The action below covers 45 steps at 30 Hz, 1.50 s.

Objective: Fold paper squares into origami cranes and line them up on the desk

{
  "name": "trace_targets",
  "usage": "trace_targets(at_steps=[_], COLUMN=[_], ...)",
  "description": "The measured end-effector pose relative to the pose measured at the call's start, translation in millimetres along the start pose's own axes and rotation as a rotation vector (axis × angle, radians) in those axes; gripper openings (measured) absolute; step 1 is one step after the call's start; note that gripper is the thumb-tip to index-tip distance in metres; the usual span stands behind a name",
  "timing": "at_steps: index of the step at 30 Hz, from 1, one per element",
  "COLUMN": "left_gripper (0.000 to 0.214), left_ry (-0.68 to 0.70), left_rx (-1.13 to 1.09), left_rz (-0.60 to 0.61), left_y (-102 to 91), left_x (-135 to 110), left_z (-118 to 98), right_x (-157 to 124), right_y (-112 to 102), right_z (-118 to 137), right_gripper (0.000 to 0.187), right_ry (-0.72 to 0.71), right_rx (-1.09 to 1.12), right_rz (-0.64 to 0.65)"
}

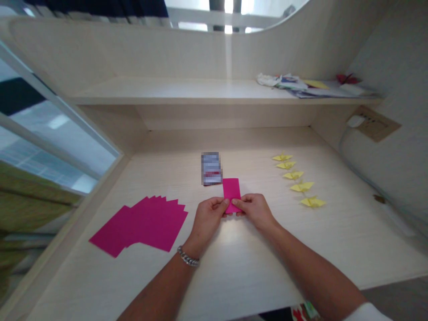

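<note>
A small folded rectangle of pink paper (232, 188) is held upright over the desk between my two hands. My left hand (210, 214) pinches its lower left edge, thumb on the front face. From the other side my right hand (257, 209) grips the lower right edge, its thumb also on top and its fingers behind. A fan of several square pink sheets (154, 223) lies to the left of my left hand. To the right, several yellow folded paper cranes (302, 187) stand in a slanting row.
Behind the folded paper lies a phone-sized rectangle (211, 168), its surface blurred. A shelf (200, 91) crosses the back, with papers (301, 87) at its right end. A white plug and cable (356, 120) sit at the right wall socket.
</note>
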<state>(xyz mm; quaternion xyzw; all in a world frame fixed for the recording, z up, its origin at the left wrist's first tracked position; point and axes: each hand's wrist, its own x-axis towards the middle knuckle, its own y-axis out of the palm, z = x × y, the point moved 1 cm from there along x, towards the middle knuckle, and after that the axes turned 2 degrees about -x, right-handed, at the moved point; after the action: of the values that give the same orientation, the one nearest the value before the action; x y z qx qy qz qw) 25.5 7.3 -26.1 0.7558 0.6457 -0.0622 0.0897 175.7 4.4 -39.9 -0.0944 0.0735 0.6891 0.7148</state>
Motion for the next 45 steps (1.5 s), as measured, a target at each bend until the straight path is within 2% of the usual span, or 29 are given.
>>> trace_targets(at_steps=[6, 9, 13, 17, 21, 26, 33, 36, 41, 43, 45], left_gripper=[0.026, 0.024, 0.028, 0.026, 0.029, 0.039, 0.045, 0.038, 0.025, 0.024, 0.024], left_ry=[0.061, 0.026, -0.001, 0.023, 0.011, -0.025, 0.022, 0.071, 0.067, 0.080, 0.115], left_rx=[-0.040, -0.182, -0.393, -0.453, -0.490, -0.441, -0.442, -0.358, -0.047, 0.031, 0.044], left_rz=[-0.054, -0.013, 0.022, -0.030, 0.003, -0.129, -0.250, -0.244, -0.061, -0.076, -0.143], left_y=[-0.2, 1.9, 5.0, 4.1, 5.1, 3.5, -19.0, -22.6, -15.0, -13.3, -13.9], left_x=[0.7, 0.0, -1.9, -1.8, -2.6, -3.1, 8.6, 8.9, 3.4, 2.4, 2.4], left_z=[2.6, 1.5, -3.1, -3.8, -1.4, -2.1, -11.6, -13.1, -11.7, -11.7, -12.9], right_x=[1.2, -0.3, -3.5, -3.3, -5.6, -12.6, -11.8, -11.2, -11.2, -10.4, -9.1], right_y=[0.9, -1.6, -3.0, -2.2, -2.6, -4.1, -16.8, -20.4, -23.0, -25.6, -29.5], right_z=[0.8, 5.3, 11.3, 11.6, 12.1, 19.5, 25.3, 24.0, 22.1, 22.4, 24.0], right_gripper=[0.036, 0.034, 0.030, 0.028, 0.022, 0.018, 0.016, 0.018, 0.018, 0.017, 0.017], right_ry=[-0.037, -0.075, -0.093, -0.085, -0.132, -0.121, -0.067, -0.062, -0.070, -0.089, -0.116], right_rx=[0.029, -0.062, -0.148, -0.102, -0.231, -0.293, -0.305, -0.315, -0.330, -0.342, -0.339], right_rz=[0.012, 0.012, 0.111, 0.128, 0.154, 0.267, 0.337, 0.334, 0.362, 0.354, 0.328])
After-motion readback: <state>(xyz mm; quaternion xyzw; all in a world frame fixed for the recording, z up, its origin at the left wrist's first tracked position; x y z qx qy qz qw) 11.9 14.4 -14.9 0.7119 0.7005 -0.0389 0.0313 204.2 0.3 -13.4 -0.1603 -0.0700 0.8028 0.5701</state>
